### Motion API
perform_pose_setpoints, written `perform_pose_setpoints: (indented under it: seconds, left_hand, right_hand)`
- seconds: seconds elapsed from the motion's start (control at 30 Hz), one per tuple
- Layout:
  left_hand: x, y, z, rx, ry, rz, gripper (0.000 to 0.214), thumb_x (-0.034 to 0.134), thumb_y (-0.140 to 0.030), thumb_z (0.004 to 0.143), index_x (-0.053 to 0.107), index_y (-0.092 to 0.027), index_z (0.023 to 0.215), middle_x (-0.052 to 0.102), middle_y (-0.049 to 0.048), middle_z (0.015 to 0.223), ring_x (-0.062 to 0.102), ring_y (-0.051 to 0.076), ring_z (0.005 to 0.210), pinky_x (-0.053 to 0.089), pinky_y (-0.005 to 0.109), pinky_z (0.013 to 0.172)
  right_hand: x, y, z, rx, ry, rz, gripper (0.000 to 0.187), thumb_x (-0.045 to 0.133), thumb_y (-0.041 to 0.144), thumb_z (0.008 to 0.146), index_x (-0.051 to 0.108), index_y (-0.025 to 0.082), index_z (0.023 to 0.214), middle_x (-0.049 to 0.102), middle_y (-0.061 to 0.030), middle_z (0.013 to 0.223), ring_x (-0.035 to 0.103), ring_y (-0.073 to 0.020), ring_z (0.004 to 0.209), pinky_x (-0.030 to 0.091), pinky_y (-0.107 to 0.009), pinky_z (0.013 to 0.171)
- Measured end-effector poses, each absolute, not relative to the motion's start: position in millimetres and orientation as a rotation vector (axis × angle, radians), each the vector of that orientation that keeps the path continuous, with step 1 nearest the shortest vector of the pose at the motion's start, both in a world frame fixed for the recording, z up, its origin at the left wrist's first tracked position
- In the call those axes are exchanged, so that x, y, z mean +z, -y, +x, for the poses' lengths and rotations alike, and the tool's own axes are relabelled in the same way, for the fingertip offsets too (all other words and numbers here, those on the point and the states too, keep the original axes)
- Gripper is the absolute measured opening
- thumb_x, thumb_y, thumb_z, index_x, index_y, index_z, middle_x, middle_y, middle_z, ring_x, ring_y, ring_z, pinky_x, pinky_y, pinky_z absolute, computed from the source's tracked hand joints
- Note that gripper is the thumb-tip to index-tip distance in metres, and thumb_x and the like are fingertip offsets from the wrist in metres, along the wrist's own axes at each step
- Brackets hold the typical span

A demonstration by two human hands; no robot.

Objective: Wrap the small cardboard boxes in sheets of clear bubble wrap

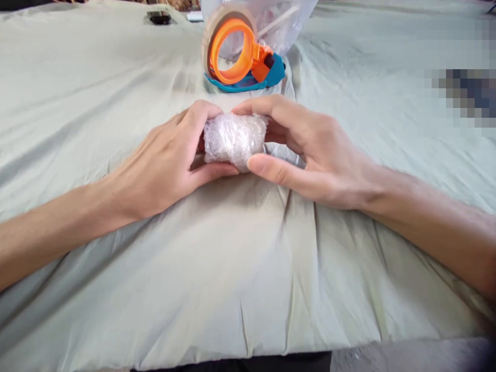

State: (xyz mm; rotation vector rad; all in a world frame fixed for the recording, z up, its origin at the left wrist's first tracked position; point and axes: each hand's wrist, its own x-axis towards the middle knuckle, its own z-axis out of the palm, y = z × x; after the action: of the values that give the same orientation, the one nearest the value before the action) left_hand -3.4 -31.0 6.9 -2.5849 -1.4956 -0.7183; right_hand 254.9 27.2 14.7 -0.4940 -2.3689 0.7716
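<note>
A small bundle in clear bubble wrap (234, 137) is held just above or on the cloth, between both hands. What lies inside the wrap is hidden. My left hand (165, 155) grips its left end, thumb along the lower front and fingers behind. My right hand (310, 150) curves around the right end, with the thumb against the lower front edge and the fingertips on top. Behind the bundle stands a tape dispenser (232, 82), orange and blue, with a roll of tape (207, 49) on it.
A pale green cloth (248, 289) with wrinkles covers the table. A clear plastic bag (287, 26) stands behind the dispenser. Toward the back left lies a small black object (158, 18). The table's front edge runs along the bottom. Part of the right side is pixelated.
</note>
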Motion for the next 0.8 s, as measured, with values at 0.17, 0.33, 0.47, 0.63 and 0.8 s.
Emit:
perform_pose_setpoints:
  seconds: [0.17, 0.33, 0.47, 0.63, 0.8]
  left_hand:
    - [10, 44, 4, -0.896, 1.316, -2.456, 0.044, 0.067, -0.055, 0.111, 0.058, -0.021, 0.137, 0.071, 0.0025, 0.128, 0.077, 0.021, 0.114, 0.069, 0.039, 0.093]
    - [9, 45, 1, -0.887, 1.174, -2.435, 0.033, 0.064, -0.031, 0.109, 0.058, -0.021, 0.14, 0.067, 0.0059, 0.133, 0.072, 0.023, 0.122, 0.069, 0.046, 0.1]
    - [10, 44, -9, -0.724, 1.116, -2.458, 0.041, 0.054, -0.044, 0.111, 0.056, -0.028, 0.149, 0.064, 0.0053, 0.142, 0.073, 0.032, 0.132, 0.071, 0.049, 0.089]
    - [14, 55, -5, -0.803, 1.203, -2.551, 0.066, 0.068, -0.074, 0.103, 0.061, -0.026, 0.147, 0.064, 0.0099, 0.153, 0.066, 0.037, 0.14, 0.068, 0.058, 0.107]
    - [12, 57, 7, -1.137, 1.434, -2.536, 0.039, 0.078, -0.051, 0.103, 0.07, -0.024, 0.129, 0.071, 0.0082, 0.149, 0.072, 0.027, 0.132, 0.069, 0.044, 0.104]
  right_hand:
    - [13, -31, 257, 0.74, 2.301, -0.401, 0.04, 0.083, 0.042, 0.102, 0.063, 0.028, 0.134, 0.065, -0.0059, 0.145, 0.067, -0.0286, 0.138, 0.061, -0.042, 0.12]
    - [9, -31, 255, 0.585, 2.332, -0.359, 0.038, 0.083, 0.034, 0.099, 0.06, 0.03, 0.129, 0.068, -0.0052, 0.14, 0.066, -0.0285, 0.137, 0.06, -0.047, 0.121]
    - [13, -27, 254, 0.5, 2.361, -0.422, 0.037, 0.086, 0.034, 0.097, 0.06, 0.03, 0.123, 0.07, -0.0047, 0.136, 0.067, -0.0297, 0.135, 0.061, -0.049, 0.122]
    - [22, -20, 254, 0.631, 2.388, -0.637, 0.034, 0.076, 0.055, 0.104, 0.065, 0.032, 0.127, 0.071, -0.0027, 0.131, 0.066, -0.0326, 0.145, 0.068, -0.045, 0.116]
    - [39, -11, 253, 0.664, 2.377, -0.684, 0.041, 0.056, 0.067, 0.11, 0.068, 0.033, 0.13, 0.069, 0.0001, 0.134, 0.063, -0.0343, 0.152, 0.067, -0.048, 0.118]
